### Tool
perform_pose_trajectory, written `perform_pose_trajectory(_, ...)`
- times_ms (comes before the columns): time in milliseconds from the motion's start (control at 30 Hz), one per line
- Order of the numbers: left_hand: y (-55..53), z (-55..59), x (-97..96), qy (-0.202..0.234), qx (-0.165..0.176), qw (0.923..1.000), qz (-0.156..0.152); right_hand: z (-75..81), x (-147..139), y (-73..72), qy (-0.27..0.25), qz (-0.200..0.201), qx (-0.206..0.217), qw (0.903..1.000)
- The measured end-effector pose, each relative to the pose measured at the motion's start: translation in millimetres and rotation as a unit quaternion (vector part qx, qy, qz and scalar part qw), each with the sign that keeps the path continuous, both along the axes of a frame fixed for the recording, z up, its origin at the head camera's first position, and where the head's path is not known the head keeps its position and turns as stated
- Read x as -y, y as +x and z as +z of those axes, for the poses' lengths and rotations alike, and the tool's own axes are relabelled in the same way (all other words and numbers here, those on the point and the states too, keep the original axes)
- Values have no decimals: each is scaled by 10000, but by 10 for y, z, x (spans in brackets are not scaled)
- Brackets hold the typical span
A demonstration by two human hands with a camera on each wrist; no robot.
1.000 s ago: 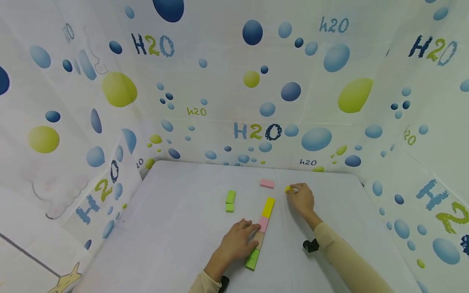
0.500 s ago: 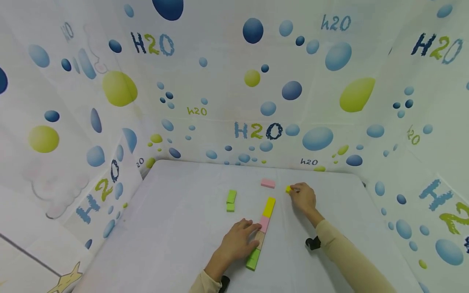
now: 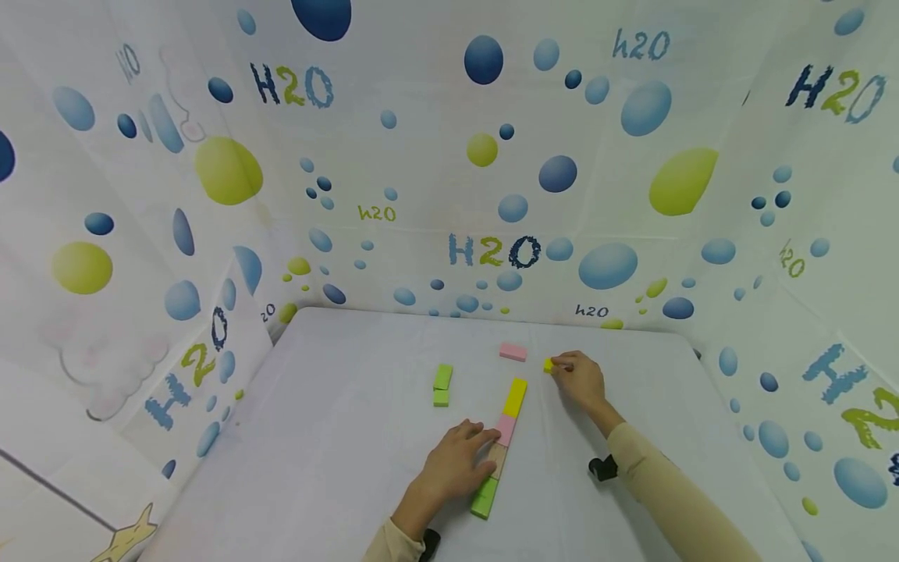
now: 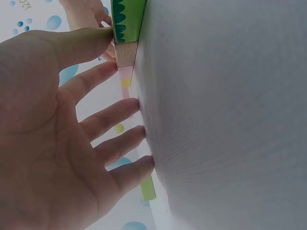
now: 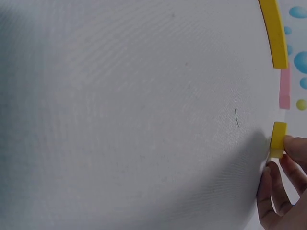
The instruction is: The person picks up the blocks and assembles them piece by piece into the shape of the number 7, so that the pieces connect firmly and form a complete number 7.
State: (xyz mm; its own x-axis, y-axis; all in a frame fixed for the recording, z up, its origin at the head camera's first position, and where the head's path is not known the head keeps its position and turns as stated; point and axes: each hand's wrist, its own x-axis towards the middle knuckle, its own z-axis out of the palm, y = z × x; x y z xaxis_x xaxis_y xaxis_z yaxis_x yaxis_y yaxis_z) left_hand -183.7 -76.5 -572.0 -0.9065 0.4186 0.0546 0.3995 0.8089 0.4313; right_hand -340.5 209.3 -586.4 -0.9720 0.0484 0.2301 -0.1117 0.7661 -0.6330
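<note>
A row of blocks runs away from me on the white table: a green block, a plain wood block, a pink block and a yellow block, set end to end. My left hand rests along the row's left side, fingers spread. In the left wrist view its thumb touches the green block and its index fingertip is right at the wood and pink blocks. Beyond the row's far end, to the right, my right hand pinches a small yellow block low over the table.
A loose pink block lies past the row's far end. To the left of the row are two green blocks, close together. Patterned sheets rise behind and beside the white table.
The right hand's small yellow block has shifted slightly left and shows more past the fingertips. My left hand and the row of blocks stay where they were.
</note>
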Motion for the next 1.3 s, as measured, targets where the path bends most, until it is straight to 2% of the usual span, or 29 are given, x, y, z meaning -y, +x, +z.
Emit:
perform_pose_trajectory(433, 14, 20, -5, -35, 59, 10000, 25, 10, 4, 7, 62, 177, 202, 9996)
perform_pose_trajectory(800, 17, 12, -5, -44, 43, 10000, 46, -9, 9, -5, 114, 432, 49, 9990)
perform_pose_trajectory(1300, -2, -19, 1, -40, -29, 10000, 8, -23, 84, -6, 80, 402, 186, 9990)
